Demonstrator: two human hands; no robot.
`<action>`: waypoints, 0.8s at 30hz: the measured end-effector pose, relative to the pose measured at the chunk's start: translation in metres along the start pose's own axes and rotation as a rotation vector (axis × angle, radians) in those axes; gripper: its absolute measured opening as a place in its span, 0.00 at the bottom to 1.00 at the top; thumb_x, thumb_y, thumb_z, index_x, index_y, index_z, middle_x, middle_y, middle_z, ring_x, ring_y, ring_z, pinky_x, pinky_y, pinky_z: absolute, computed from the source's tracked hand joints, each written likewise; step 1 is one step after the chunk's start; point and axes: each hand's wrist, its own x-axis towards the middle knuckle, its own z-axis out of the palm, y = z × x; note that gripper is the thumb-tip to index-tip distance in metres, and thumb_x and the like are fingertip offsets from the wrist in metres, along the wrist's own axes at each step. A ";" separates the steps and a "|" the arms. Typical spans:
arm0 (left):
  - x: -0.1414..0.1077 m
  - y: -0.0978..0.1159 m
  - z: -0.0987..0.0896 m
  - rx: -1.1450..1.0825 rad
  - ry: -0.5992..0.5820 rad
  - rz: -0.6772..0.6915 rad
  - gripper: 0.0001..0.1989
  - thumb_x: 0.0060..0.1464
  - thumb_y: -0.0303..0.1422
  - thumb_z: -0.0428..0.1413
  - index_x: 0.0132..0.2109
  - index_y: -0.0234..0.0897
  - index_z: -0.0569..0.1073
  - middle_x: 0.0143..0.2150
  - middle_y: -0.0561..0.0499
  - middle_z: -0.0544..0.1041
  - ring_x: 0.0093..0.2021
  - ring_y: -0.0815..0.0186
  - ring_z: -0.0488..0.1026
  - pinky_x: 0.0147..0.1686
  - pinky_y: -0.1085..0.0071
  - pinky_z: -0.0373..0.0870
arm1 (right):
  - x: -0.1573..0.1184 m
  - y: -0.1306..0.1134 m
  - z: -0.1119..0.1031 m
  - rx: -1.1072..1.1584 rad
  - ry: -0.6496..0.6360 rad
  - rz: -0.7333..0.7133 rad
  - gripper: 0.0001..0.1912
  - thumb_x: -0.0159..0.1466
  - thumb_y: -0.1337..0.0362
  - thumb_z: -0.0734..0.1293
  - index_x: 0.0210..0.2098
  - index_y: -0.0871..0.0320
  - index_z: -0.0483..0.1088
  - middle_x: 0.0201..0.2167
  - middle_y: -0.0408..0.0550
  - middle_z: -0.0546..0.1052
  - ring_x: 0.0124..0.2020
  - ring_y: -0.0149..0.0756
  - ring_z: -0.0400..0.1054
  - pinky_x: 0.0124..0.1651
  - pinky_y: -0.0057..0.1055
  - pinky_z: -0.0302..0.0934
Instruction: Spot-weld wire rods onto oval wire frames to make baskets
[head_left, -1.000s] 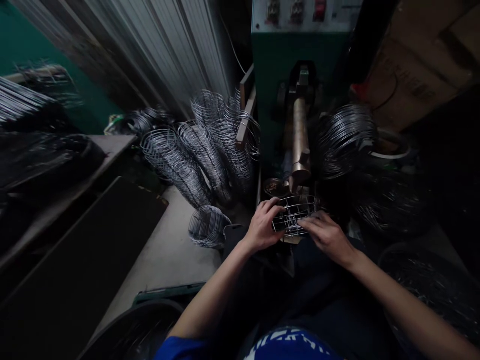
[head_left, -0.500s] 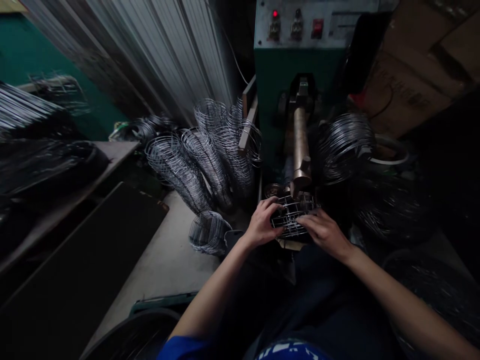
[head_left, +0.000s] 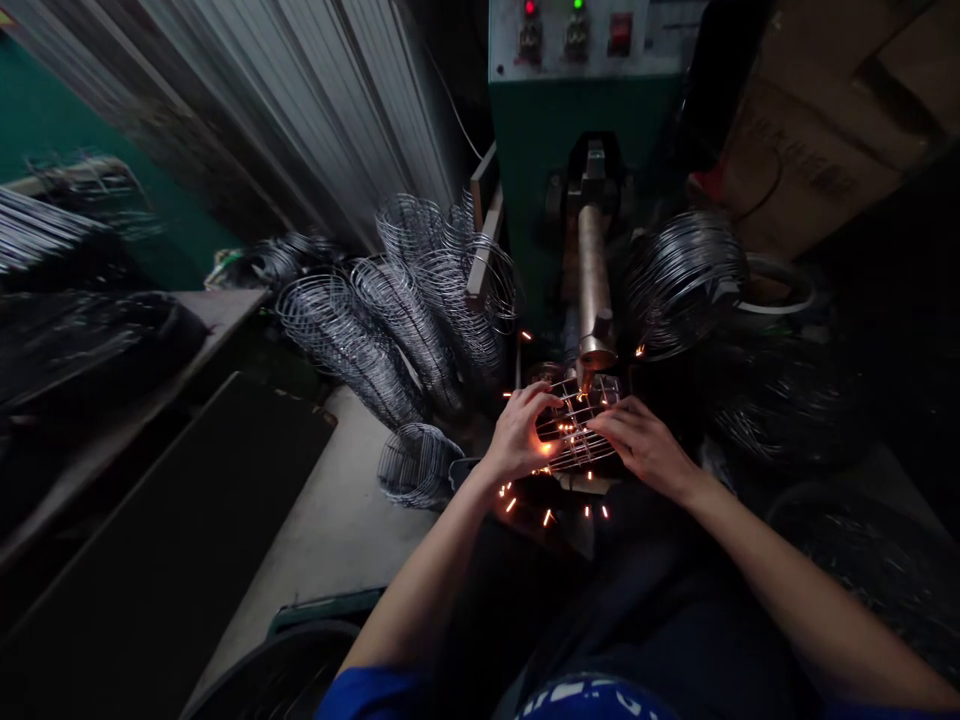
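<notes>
Between my hands is a small wire basket (head_left: 576, 440) with a grid of metal wires. My left hand (head_left: 519, 432) grips its left side, thumb and fingers curved round the edge. On the right side, my right hand (head_left: 646, 446) holds the wires with its fingers pressed together. The spot welder's round electrode arm (head_left: 594, 290) reaches down over the basket, its tip at the far wires. Orange sparks (head_left: 547, 517) fly around the basket and below my left hand. Two lamps, red and green, glow on the welder's control panel (head_left: 592, 40).
Stacks of round wire baskets (head_left: 352, 345) lean at left of the machine, with a single wire basket (head_left: 417, 466) on the floor nearer me. A coil of wire rings (head_left: 686, 280) hangs to the right. Cardboard boxes (head_left: 817, 150) stand behind it. A dark board (head_left: 165, 540) lies at left.
Sparks have burst out at the wire basket, and the green lamp has lit up. The electrode tip now sits lower at the wires. Both hands keep their hold.
</notes>
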 end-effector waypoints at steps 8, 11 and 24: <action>0.023 -0.006 -0.006 0.064 -0.001 0.002 0.23 0.43 0.30 0.68 0.48 0.37 0.75 0.59 0.42 0.75 0.56 0.52 0.73 0.56 0.55 0.71 | 0.015 0.006 0.012 -0.126 0.150 0.161 0.04 0.69 0.68 0.67 0.39 0.55 0.75 0.37 0.50 0.75 0.44 0.44 0.69 0.49 0.39 0.68; 0.026 -0.010 -0.005 0.061 0.005 0.028 0.22 0.44 0.31 0.69 0.48 0.37 0.75 0.58 0.43 0.75 0.57 0.52 0.73 0.57 0.56 0.71 | 0.018 0.008 0.013 -0.103 0.189 0.204 0.05 0.70 0.65 0.68 0.36 0.56 0.74 0.37 0.51 0.75 0.43 0.45 0.70 0.49 0.40 0.67; 0.032 -0.035 -0.017 -0.016 -0.024 0.065 0.26 0.48 0.34 0.68 0.54 0.39 0.71 0.64 0.40 0.70 0.68 0.49 0.64 0.66 0.51 0.62 | -0.002 0.017 -0.012 0.656 0.281 0.689 0.16 0.62 0.54 0.75 0.45 0.56 0.76 0.43 0.50 0.81 0.44 0.41 0.76 0.48 0.37 0.71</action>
